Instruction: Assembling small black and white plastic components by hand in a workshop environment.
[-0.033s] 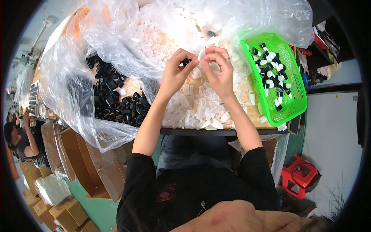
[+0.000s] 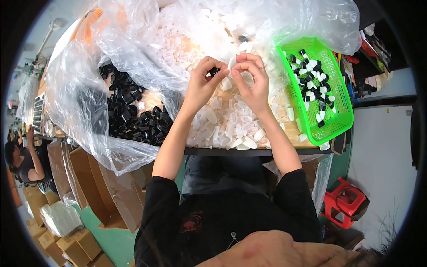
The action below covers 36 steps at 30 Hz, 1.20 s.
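My left hand is closed, with a small black plastic piece partly hidden in its curled fingers. Its thumb and forefinger tips meet the lower end of a white oval plastic piece. My right hand pinches that same white piece from the other side, the other fingers bent above it. Both hands are just above loose translucent white plastic pieces, some ring-like and some oval. To the left, loose black ring-like caps lie on a clear plastic bag.
A green mesh basket at the right holds several joined black-and-white pieces. Crumpled clear plastic lines the back. The table's front edge runs before me. Cardboard boxes, a red stool and another person are around.
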### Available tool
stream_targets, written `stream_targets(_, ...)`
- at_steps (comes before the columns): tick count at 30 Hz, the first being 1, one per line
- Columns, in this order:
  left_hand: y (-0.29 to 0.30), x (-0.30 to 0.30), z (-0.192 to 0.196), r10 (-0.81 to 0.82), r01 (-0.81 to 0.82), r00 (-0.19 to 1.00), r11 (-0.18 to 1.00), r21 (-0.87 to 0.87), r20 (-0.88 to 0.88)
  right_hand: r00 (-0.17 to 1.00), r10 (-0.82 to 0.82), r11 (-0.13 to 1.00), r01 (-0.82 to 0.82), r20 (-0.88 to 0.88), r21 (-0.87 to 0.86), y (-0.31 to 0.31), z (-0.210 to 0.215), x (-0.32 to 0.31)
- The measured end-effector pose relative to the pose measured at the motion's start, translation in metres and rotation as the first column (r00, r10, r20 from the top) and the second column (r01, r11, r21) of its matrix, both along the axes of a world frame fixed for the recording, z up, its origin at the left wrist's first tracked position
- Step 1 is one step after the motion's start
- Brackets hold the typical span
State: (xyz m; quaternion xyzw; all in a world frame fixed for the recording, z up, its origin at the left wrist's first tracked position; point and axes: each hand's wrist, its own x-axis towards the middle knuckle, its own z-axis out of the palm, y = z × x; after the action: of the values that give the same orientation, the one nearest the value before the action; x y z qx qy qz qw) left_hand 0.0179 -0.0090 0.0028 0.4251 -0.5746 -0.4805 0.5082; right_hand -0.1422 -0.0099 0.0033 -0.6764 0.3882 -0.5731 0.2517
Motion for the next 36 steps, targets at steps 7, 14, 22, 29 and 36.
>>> stream_targets(7, 0.002, -0.003, 0.0, 0.006, -0.004, 0.999, 0.998, -0.069, 0.034, 0.999, 0.003, 1.0, -0.003, -0.052, -0.003, -0.002, -0.005, -0.002)
stream_targets(14, 0.001, -0.006, -0.002, 0.017, -0.014, 0.999, 0.997, -0.07, 0.051, 0.899, 0.242, 0.898, -0.349, 0.365, 0.266, -0.006, -0.017, -0.005)
stream_targets(22, 0.002, -0.003, 0.005, 0.001, -0.003, 1.0, 0.987, 0.159, 0.009, 0.886, 0.257, 0.849, -0.398, 0.385, 0.349, -0.005, -0.01, -0.006)
stream_targets(29, 0.0, 0.003, 0.002, -0.12, 0.228, 0.935, 0.924, 0.307, -0.333, 0.921, 0.256, 0.898, -0.338, 0.293, 0.28, -0.006, -0.015, -0.006)
stream_targets(36, 0.0, 0.004, 0.0, -0.092, 0.195, 0.926, 0.947, 0.255, -0.366, 0.819, 0.296, 0.765, -0.511, 0.492, 0.391, -0.006, -0.014, -0.005)
